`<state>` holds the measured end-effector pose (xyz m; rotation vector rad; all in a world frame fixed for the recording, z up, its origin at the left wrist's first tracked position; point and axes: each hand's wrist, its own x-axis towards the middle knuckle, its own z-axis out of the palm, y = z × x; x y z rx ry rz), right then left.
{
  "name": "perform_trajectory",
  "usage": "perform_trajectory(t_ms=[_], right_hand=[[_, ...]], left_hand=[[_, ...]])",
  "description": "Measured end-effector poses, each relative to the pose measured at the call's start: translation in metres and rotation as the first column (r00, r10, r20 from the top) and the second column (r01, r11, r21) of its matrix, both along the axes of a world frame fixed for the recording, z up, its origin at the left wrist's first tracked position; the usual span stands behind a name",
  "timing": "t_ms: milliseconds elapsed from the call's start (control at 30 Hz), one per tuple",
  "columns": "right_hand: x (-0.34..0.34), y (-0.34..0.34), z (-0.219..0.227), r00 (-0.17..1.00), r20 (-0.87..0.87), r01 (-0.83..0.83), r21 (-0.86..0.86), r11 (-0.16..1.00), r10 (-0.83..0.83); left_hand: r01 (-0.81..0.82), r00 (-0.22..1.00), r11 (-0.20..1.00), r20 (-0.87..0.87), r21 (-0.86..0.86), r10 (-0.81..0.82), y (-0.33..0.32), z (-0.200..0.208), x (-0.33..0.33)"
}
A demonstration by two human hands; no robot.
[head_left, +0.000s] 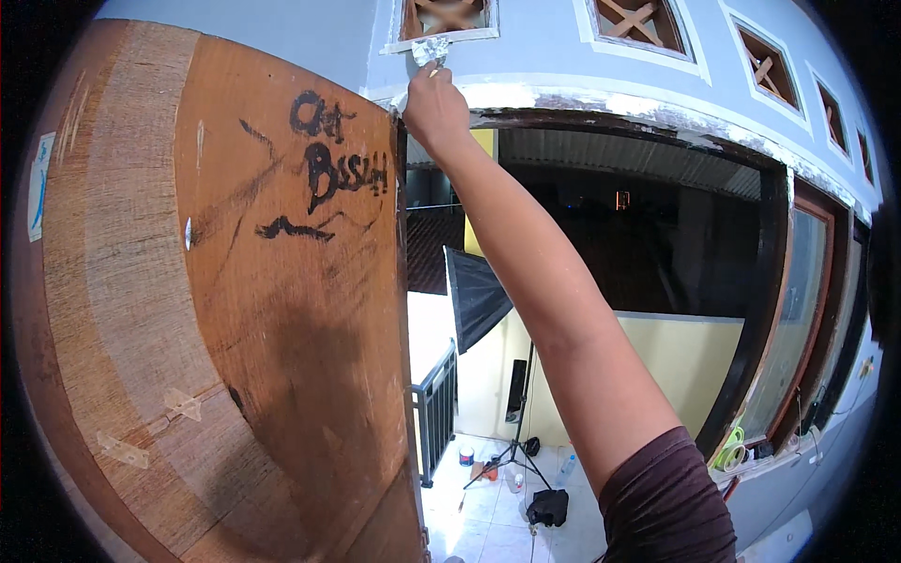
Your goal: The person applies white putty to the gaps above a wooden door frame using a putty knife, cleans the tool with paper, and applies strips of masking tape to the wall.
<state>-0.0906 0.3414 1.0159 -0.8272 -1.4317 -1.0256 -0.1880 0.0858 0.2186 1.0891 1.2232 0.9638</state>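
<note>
My right hand is raised high, its fingers closed on a small paintbrush with a whitish, silvery head. The brush head is just under the white-edged frame of a vent opening with crossed wooden slats. Below the hand runs the door frame's top beam, patchy with white paint over dark wood. My right forearm reaches up across the doorway from the lower right. My left hand is out of view.
A brown wooden door with black scrawl stands open on the left. Beyond the doorway are a dark railing, a softbox light on a tripod, a black bag and a paint can. Green tape lies on the right sill.
</note>
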Motion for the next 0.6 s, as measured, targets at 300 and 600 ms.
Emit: perform_trajectory(t_ms=[300,600], right_hand=[[0.009,0.024,-0.005,0.995,-0.008,0.104,0.085,0.991,-0.103],[0.002,0.017,0.001,0.996,-0.017,0.089,-0.016,0.996,-0.090]], left_hand=[[0.002,1.000,1.000,-0.011,-0.019,-0.003,0.004,-0.001,-0.001],[0.005,1.000,1.000,-0.017,-0.029,-0.006,0.009,-0.003,-0.001]])
